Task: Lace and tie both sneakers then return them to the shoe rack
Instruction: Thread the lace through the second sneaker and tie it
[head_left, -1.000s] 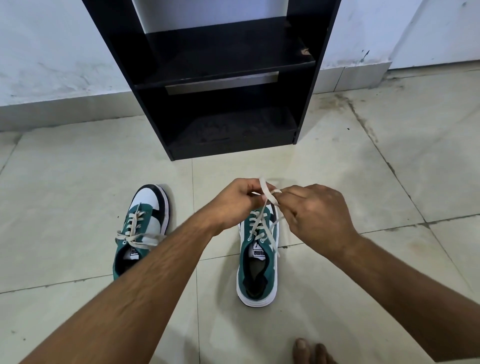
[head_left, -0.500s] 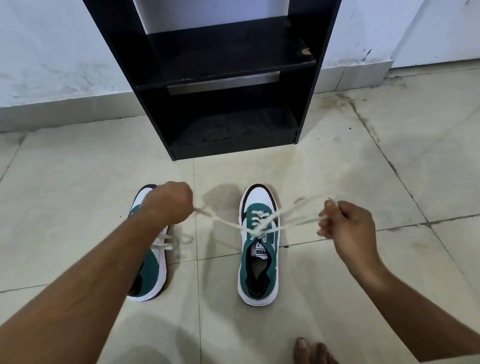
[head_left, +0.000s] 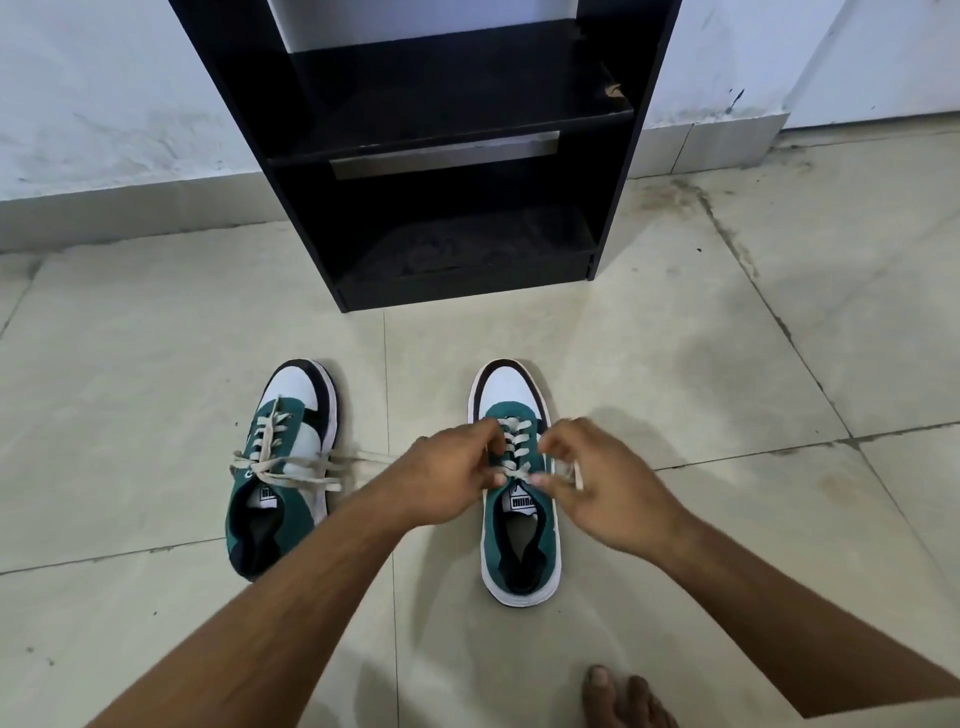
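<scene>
Two green, white and black sneakers stand on the tiled floor, toes toward the rack. The left sneaker (head_left: 283, 467) has a tied cream bow lying across its tongue. Over the right sneaker (head_left: 519, 540) both hands meet at the top eyelets. My left hand (head_left: 447, 478) pinches the cream lace (head_left: 514, 447) on the shoe's left side. My right hand (head_left: 602, 488) pinches the lace on the right side, with a loose loop hanging from its fingers. The black shoe rack (head_left: 447, 156) stands against the wall, both visible shelves bare.
A bare foot (head_left: 623, 699) shows at the bottom edge, right of centre. White walls with a tiled skirting run behind the rack. Open floor tiles (head_left: 753, 364) lie between the sneakers and the rack.
Half a second ago my hands were spread wide, pulling the lace ends taut to either side. Now both have come back together over the right sneaker's tongue.
</scene>
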